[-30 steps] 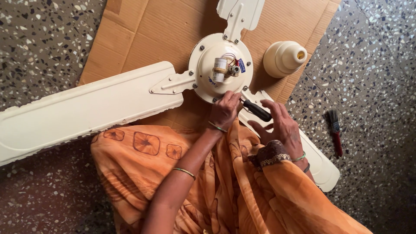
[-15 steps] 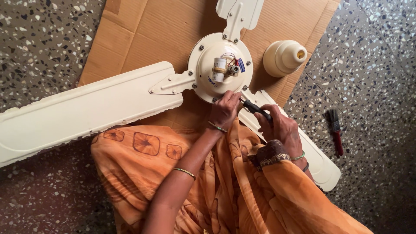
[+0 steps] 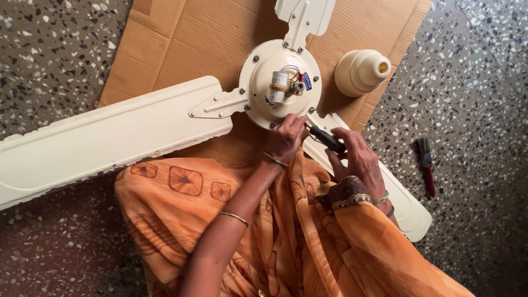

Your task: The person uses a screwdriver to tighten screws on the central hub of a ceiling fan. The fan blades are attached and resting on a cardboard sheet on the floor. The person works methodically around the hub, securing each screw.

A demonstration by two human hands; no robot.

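My left hand (image 3: 286,137) curled, fingertips pressing the cream fan motor housing (image 3: 275,104), my right hand (image 3: 357,157) closed around black screwdriver handle (image 3: 328,138)

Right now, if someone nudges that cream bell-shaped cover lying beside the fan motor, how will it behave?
The cream bell-shaped cover lies on its side on the cardboard sheet, so it would probably roll, likely in a curve since one end is wider. It looks hollow, with an open hole at the narrow end, so probably light. Its surface looks smooth, so possibly slippery to grip.
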